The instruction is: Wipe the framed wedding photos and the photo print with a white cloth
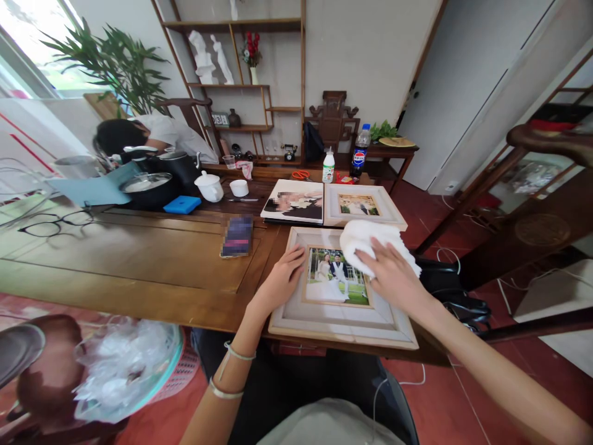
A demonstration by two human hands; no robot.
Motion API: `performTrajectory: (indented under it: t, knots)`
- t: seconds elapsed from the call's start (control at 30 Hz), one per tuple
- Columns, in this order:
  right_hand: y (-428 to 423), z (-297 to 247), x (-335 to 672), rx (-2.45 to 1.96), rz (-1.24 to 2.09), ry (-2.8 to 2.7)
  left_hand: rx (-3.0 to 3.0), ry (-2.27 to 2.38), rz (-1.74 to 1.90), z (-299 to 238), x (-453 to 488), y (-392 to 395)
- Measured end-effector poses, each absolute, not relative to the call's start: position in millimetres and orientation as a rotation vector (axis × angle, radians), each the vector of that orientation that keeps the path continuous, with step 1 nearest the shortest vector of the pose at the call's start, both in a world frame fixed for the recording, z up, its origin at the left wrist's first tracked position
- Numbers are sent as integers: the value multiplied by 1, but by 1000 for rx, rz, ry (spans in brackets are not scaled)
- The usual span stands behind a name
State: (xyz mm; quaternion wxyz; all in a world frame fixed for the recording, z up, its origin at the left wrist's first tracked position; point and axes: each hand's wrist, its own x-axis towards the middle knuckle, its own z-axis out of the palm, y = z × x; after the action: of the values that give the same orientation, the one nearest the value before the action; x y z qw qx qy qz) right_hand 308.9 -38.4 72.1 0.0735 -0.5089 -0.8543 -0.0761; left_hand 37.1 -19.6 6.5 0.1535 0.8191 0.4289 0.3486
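A pale, broad-bordered rectangular picture frame (340,319) lies flat at the near edge of the glossy brown wooden table (162,266), around a colour photograph (336,278) of two formally dressed people on grass. The bare left hand (283,276) rests on its left border, fingers loosely extended, clasping nothing. The bare right hand (393,272) has its fingers bent onto a bunched, soft white cloth (368,233), which hides the upper right corner; how tightly, I cannot tell.
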Motion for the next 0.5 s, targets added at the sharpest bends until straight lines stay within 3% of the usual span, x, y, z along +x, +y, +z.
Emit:
performTrajectory:
  t: [0.23, 0.5]
  knots:
    - [-19, 67, 292, -1448, -261, -2684, 2326, 1260, 1027, 7, 39, -20]
    - [-137, 98, 279, -1103, 445, -2871, 2352, 1305, 978, 11, 40, -22]
